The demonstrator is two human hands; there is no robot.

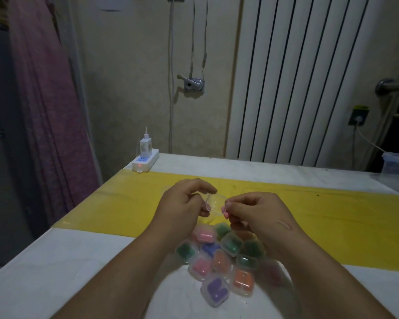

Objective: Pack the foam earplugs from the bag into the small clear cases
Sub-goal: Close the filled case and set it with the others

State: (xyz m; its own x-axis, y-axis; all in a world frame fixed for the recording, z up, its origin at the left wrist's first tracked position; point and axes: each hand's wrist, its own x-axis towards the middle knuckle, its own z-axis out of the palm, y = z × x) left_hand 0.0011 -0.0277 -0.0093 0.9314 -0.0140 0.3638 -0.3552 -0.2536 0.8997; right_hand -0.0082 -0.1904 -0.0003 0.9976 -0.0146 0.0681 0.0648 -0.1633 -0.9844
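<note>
1. Pinched in left grip [183, 203]: open case [211, 202], raised off counter [55, 261] to face the other hand.
2. Pinched in right grip [256, 210]: pink earplug [225, 212], just beside case mouth, probably for insertion.
3. Heaped below wrists: filled cases [217, 263], clear of the work.

You have two hands in view, your left hand [184, 201] and your right hand [256, 212]. Between them you have one open clear case [213, 202] and one pink earplug [225, 212]. Nearer to you lie about twelve filled cases [215, 290]: five green, two pink, two orange, one blue, one purple, and one dark red, blurred beside your right forearm. At the table's far edge sits one power strip [145, 163] with one charger [145, 147].
</note>
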